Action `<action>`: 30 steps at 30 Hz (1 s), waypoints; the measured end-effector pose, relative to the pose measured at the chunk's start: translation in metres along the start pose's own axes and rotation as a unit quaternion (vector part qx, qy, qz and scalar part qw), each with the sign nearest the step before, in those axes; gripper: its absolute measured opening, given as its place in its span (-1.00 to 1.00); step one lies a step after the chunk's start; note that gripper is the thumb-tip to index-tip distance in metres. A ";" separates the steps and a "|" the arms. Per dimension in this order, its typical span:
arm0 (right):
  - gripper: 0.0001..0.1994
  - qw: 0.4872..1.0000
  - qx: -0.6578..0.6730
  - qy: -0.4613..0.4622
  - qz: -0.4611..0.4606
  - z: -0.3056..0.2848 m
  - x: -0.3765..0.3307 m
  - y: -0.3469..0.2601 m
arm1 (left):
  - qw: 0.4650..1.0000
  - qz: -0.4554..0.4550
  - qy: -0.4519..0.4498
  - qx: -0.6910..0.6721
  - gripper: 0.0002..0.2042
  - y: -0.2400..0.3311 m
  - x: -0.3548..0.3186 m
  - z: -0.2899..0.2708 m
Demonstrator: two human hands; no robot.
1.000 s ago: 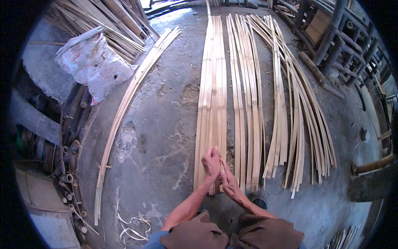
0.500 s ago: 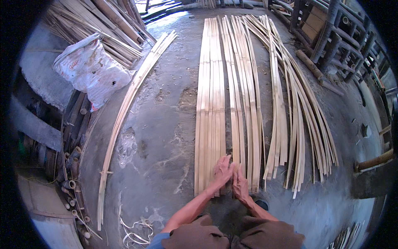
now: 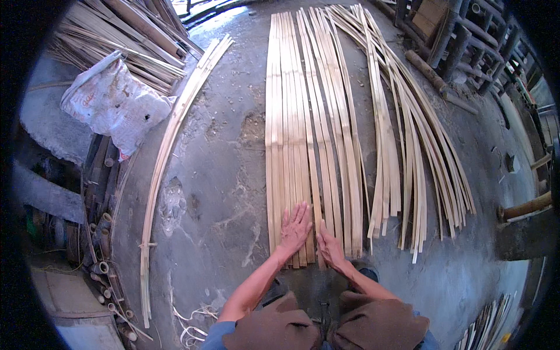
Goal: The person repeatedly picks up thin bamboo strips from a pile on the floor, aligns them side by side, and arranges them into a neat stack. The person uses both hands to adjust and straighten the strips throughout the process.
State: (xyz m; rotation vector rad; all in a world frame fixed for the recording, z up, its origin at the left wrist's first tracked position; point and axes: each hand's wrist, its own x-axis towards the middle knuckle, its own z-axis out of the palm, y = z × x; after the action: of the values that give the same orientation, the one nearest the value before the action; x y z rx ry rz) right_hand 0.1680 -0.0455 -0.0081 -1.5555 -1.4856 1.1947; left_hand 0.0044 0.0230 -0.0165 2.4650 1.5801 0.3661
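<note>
Long, pale bamboo strips lie side by side on the floor, running away from me. My left hand (image 3: pixel 296 227) rests flat, fingers stretched, on the near part of the left group of strips (image 3: pixel 286 140). At that group's right edge, my right hand (image 3: pixel 331 248) is turned on its side, fingers together and closed at one bamboo strip (image 3: pixel 313 175). Part of its grip is hidden. This strip lies close to the left group at the near end. More strips (image 3: pixel 344 151) lie just right of my right hand.
A looser fan of strips (image 3: pixel 417 140) spreads at the right. A narrow tied bundle (image 3: pixel 153 198) lies at the left, near a white sack (image 3: pixel 114 102) and stacked bamboo. Curled shavings (image 3: pixel 189 324) lie near left. Dark pole frames (image 3: pixel 455 46) stand at the far right.
My left hand has moved left and flattened onto the left group. One strip has shifted left toward that group, my right hand beside it. The view has shifted slightly.
</note>
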 end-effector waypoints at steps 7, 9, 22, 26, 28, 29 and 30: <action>-0.43 0.987 -0.161 -0.017 -0.019 -0.008 0.023 -0.012 | 1.000 -0.008 -0.005 -0.020 -0.45 0.002 0.000 -0.005; -0.43 0.978 -0.205 -0.022 -0.026 -0.007 0.026 -0.006 | 1.000 -0.005 -0.005 -0.007 -0.46 0.004 0.000 -0.005; -0.38 0.939 -0.323 0.068 -0.093 -0.042 0.023 0.000 | 0.999 -0.002 -0.033 0.001 -0.39 0.020 0.000 -0.011; -0.38 0.938 -0.342 0.045 -0.037 -0.043 0.017 -0.015 | 0.999 0.010 -0.039 0.024 -0.37 0.022 -0.003 -0.004; -0.39 0.936 -0.342 0.063 -0.055 -0.043 0.018 -0.016 | 0.999 0.025 -0.027 0.028 -0.37 0.023 -0.005 -0.004; -0.41 0.936 -0.344 0.054 -0.052 -0.043 0.018 -0.015 | 0.999 0.023 -0.030 0.023 -0.37 0.024 -0.004 -0.004; -0.42 0.936 -0.347 0.045 -0.049 -0.043 0.018 -0.013 | 0.999 0.022 -0.032 0.017 -0.37 0.024 -0.004 -0.005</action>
State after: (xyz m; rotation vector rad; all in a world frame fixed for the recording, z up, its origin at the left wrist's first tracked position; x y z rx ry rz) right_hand 0.2014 -0.0209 0.0166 -1.9098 -2.0221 0.5385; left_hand 0.0222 0.0093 -0.0049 2.5135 1.5222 0.2657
